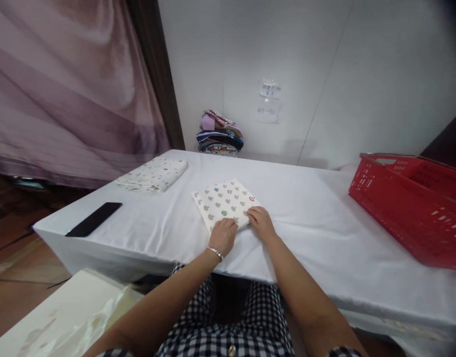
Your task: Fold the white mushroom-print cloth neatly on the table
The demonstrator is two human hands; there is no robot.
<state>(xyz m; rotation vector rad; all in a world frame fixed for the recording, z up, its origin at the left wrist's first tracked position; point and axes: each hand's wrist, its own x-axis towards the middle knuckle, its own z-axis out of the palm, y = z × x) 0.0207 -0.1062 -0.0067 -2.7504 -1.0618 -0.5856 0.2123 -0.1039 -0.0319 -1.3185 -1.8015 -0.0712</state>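
White-draped table (324, 208); folded patterned cloth (224, 201) near front edge; left hand (223, 236) and right hand (261, 223) flat, pressing its near edge, gripping nothing; uneven push could skew fold.

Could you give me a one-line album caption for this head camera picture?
Both hands, left hand and right hand, press a folded patterned cloth on a white table.
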